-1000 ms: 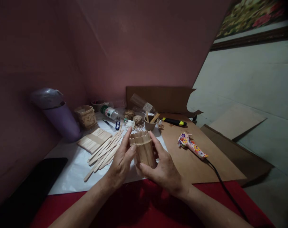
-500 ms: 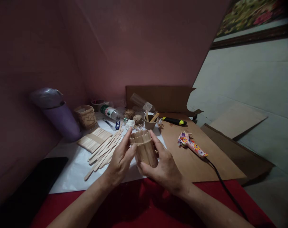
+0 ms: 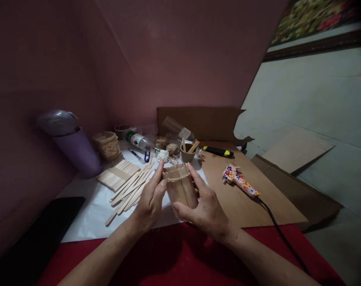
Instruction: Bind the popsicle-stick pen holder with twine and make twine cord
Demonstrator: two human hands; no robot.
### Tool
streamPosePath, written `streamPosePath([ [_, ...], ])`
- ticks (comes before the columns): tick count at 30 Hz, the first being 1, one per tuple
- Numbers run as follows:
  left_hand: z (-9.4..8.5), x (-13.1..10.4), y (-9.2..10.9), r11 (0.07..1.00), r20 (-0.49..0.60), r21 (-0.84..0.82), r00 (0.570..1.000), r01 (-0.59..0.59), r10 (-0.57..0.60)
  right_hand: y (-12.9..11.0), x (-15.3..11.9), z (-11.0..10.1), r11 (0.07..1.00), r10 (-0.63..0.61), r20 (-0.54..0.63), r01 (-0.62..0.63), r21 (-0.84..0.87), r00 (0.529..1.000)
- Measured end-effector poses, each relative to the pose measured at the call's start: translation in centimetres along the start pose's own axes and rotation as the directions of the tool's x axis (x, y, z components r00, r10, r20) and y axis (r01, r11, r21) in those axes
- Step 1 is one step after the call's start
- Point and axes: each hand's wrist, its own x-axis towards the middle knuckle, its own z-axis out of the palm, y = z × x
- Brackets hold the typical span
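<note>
One stick cup [image 3: 182, 188] between both hands [image 3: 149, 204] [image 3: 210, 210]

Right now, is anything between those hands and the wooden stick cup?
Nothing visible: the right hand holds the stick cup from its right side, and the left hand is at the cup's left.
</note>
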Motion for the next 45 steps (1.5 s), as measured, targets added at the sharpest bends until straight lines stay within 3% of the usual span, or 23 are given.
streamPosePath([
  [11,0.0,0.0,-0.1,0.998,-0.004,0.053,0.999,-0.040,0.040,-0.2,-0.1,-0.1,1.000,0.014,0.015,-0.014,0.018,1.000],
  [17,0.1,0.2,0.1,1.000,-0.014,0.002,1.000,-0.018,0.018,0.0,-0.1,0.0,1.000,0.006,0.008,-0.006,0.029,1.000],
  [22,0.5,0.0,0.5,1.000,-0.009,-0.016,1.000,0.006,-0.006,0.0,0.0,-0.1,0.991,0.061,0.053,-0.066,0.113,0.997],
  [26,0.8,-0.2,0.6,0.995,-0.026,-0.094,0.999,0.017,-0.019,-0.1,0.2,-0.2,0.948,0.116,0.108,-0.143,0.284,0.987],
  [30,0.7,-0.1,0.6,0.977,-0.060,-0.203,0.995,0.060,-0.074,0.0,0.3,-0.2,0.892,0.084,0.158,-0.145,0.428,0.984],
  [35,0.5,0.1,0.9,0.973,-0.067,-0.192,0.988,0.126,-0.141,0.5,0.2,-0.1,0.883,0.054,0.168,-0.126,0.452,0.984],
  [45,0.4,0.2,0.5,0.958,-0.026,-0.246,0.987,0.145,-0.156,0.6,0.3,0.0,0.857,0.020,0.201,-0.120,0.501,0.979],
])
